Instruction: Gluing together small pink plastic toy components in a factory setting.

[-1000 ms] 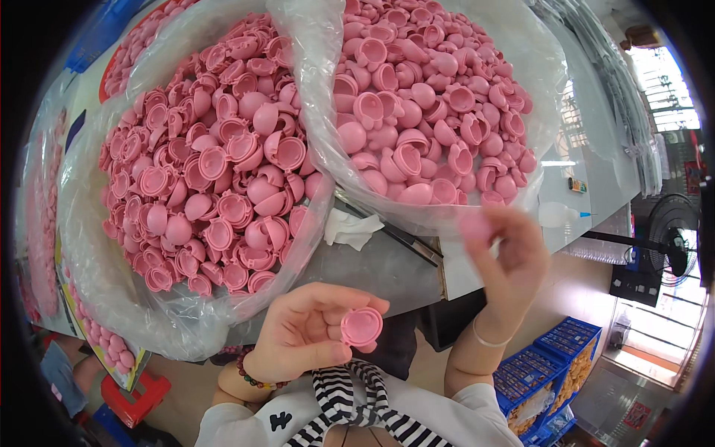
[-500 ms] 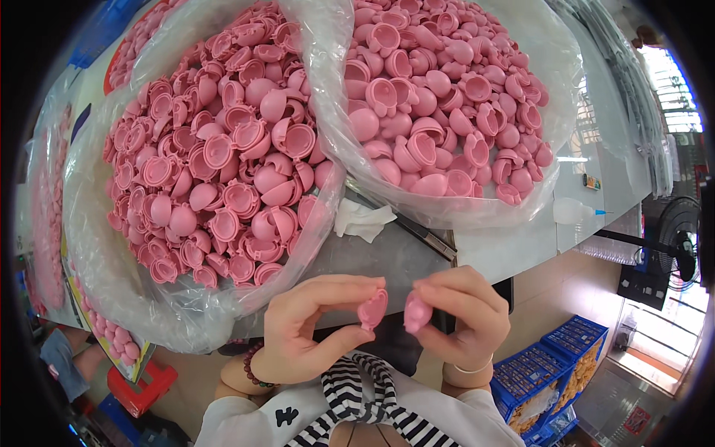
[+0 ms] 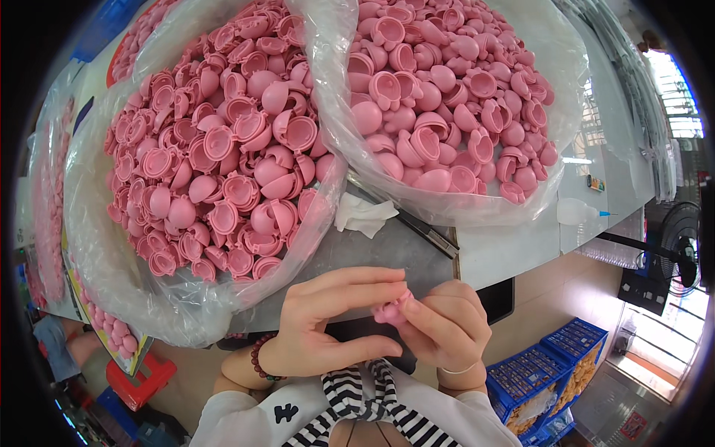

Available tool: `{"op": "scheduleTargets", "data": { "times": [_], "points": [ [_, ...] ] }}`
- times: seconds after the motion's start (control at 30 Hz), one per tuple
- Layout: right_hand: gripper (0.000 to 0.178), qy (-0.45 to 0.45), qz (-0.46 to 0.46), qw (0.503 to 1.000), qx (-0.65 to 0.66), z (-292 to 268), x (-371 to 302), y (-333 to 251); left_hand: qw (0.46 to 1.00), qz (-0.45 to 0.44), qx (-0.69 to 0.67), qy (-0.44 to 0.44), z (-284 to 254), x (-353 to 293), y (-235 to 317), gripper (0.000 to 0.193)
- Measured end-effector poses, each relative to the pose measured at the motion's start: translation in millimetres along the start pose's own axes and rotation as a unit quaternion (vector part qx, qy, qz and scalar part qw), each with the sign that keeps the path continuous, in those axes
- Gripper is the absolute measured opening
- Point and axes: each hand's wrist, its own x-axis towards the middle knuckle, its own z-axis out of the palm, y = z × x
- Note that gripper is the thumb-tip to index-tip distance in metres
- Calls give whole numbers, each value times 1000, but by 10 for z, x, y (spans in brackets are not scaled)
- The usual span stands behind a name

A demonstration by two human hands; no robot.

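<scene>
The right hand [image 3: 449, 320] pinches a small pink piece [image 3: 390, 313] between thumb and fingers. The left hand [image 3: 320, 322] has its thumb and fingers spread, fingertips at the piece's upper edge. From the piece, a clear bag [image 3: 186, 316] heaped with pink cups [image 3: 218, 143] sits at ten o'clock, another bag [image 3: 477, 211] between twelve and one. A tissue [image 3: 365, 214] lies towards twelve, a bottle [image 3: 575, 211] at two, a fan [image 3: 678, 257] near three, blue crates [image 3: 514, 378] near four.

Pc [image 3: 389, 313] before L bag [image 3: 195, 328] & R bag [image 3: 473, 216] on tbl [image 3: 514, 253], tissue [image 3: 365, 216] btwn, bottle [image 3: 576, 211] to R.
</scene>
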Motion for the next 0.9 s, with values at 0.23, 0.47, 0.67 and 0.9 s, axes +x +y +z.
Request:
{"op": "scheduleTargets", "data": {
  "times": [0.23,0.47,0.67,0.9],
  "points": [
    [33,38,30,993,112,68,-95,-25,999,34,22,17,39,20,-45,44],
    [30,42,46,992,108,48,-96,-16,999,41,30,-7,23,21,-76,45],
    [22,387,165,881,-215,-651,-187,595,992,42,-120,1,-3,-16,-135,55],
    [33,289,354,871,-180,-1317,-86,1382,855,-191,-476,-78,-47,-32,116,55]
  ]
}}
